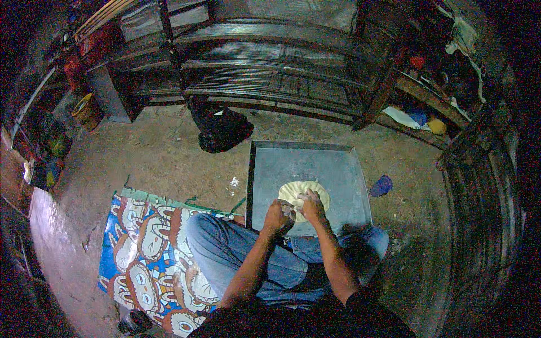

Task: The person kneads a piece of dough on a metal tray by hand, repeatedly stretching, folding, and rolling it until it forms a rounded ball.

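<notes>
A pale round of dough (290,191) with a pleated, wavy far edge lies in a shallow grey metal tray (349,174) in front of my crossed legs. At the dough's near left edge my left hand (281,213) is closed, its fingers curled in on the rim. My right hand (310,204) reaches over the near middle of the dough, with bent fingers pressing and gripping it. Both hands are close together, the thumbs nearly meeting. The part of the dough under the fingers is hidden.
A patterned cartoon mat (146,253) is under my left side. Beyond the tray sits a black plastic bag (222,132); a small purple object (381,186) lies right of it. Dark slatted racks (270,67) stand at the back, a yellow bucket (87,111) at far left.
</notes>
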Demonstrator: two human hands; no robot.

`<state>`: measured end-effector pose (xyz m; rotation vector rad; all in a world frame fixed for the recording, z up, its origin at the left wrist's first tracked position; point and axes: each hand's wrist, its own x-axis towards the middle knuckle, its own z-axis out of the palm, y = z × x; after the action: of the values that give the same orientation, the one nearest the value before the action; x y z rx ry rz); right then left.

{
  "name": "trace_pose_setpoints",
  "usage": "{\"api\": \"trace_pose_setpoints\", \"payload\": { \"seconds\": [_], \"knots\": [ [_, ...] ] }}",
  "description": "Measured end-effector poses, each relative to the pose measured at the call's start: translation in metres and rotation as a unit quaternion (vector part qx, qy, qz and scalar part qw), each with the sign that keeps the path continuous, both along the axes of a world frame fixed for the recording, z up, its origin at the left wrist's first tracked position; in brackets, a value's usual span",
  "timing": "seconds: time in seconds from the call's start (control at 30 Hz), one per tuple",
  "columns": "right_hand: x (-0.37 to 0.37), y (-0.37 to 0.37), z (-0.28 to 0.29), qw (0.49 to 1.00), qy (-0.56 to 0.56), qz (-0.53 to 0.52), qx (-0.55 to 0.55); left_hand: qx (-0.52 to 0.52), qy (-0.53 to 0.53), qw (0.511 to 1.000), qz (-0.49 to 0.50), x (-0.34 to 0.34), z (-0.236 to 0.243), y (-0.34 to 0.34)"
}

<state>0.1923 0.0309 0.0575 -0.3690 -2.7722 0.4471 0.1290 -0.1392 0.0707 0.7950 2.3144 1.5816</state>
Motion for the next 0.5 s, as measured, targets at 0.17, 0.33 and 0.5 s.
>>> {"api": "trace_pose_setpoints", "payload": {
  "seconds": [0.17,0.33,0.5],
  "knots": [
    [0.009,0.000,0.002,0.999,-0.047,0.003,-0.009,-0.014,-0.048,0.999,-0.015,0.007,0.015,0.000],
    [0.021,-0.008,0.008,0.999,0.028,0.007,-0.016,-0.022,0.001,1.000,-0.006,0.008,0.012,0.001],
    [0.025,-0.005,0.002,0.998,0.005,-0.018,-0.065,-0.019,0.019,1.000,0.000,0.007,0.011,0.003]
  ]
}}
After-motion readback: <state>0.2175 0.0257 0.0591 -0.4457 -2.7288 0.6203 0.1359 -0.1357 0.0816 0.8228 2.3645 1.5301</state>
